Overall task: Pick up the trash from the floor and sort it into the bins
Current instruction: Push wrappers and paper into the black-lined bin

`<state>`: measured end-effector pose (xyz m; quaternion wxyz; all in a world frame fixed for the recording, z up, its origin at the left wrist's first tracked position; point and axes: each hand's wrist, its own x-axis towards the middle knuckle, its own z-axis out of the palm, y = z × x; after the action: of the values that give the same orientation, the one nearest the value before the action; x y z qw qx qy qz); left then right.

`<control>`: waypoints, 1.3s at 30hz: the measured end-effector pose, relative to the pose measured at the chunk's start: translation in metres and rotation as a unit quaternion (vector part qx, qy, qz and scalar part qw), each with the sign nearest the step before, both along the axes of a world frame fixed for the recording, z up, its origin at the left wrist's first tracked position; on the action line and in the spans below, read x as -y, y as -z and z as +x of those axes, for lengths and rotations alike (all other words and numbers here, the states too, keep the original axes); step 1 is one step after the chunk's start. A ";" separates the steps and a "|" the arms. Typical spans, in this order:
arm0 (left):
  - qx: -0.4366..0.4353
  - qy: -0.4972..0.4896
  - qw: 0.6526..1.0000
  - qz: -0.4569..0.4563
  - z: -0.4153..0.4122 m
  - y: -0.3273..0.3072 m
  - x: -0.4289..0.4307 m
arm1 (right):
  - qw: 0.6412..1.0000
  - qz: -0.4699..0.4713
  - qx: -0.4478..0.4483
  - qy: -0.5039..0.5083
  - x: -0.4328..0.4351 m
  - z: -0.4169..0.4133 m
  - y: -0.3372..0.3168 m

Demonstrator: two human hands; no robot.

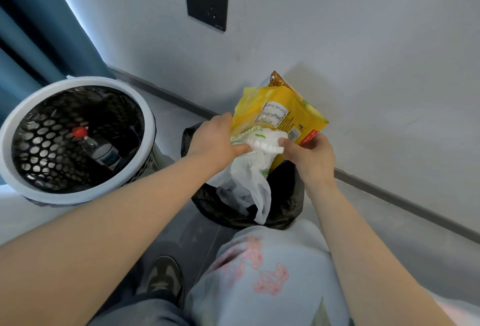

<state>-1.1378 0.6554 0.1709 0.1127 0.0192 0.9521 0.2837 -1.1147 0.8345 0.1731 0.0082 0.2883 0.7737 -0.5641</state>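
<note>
- Left hand [218, 141] grips the white bag [246, 182], fingers curled; right hand [309, 154] pinches the yellow bag [275, 110].
- The 2 bags hang over the black bin [285, 203].
- Risk: the yellow bag leans past the bin's far edge, so releasing it there could tip it onto the floor [389, 221].

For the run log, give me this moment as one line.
left hand + right hand: grip yellow bag and white bag | where: over black bin | white bin: bottle inside
</note>
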 end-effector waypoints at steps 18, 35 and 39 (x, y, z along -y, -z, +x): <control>0.115 0.018 0.989 -0.090 0.022 0.037 0.029 | 0.956 0.198 0.120 -0.179 -0.016 0.011 0.026; 0.108 0.047 0.990 -0.081 0.053 -0.028 0.050 | 0.856 0.373 0.107 -0.341 0.005 0.032 -0.028; 0.078 0.050 0.991 -0.092 0.079 -0.084 0.061 | 0.846 0.385 0.071 -0.362 0.015 0.050 -0.082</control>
<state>-1.0592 0.5942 0.2548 0.2023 0.0341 0.9602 0.1896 -1.0644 0.8190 0.2554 0.1554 0.0068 0.9755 -0.1557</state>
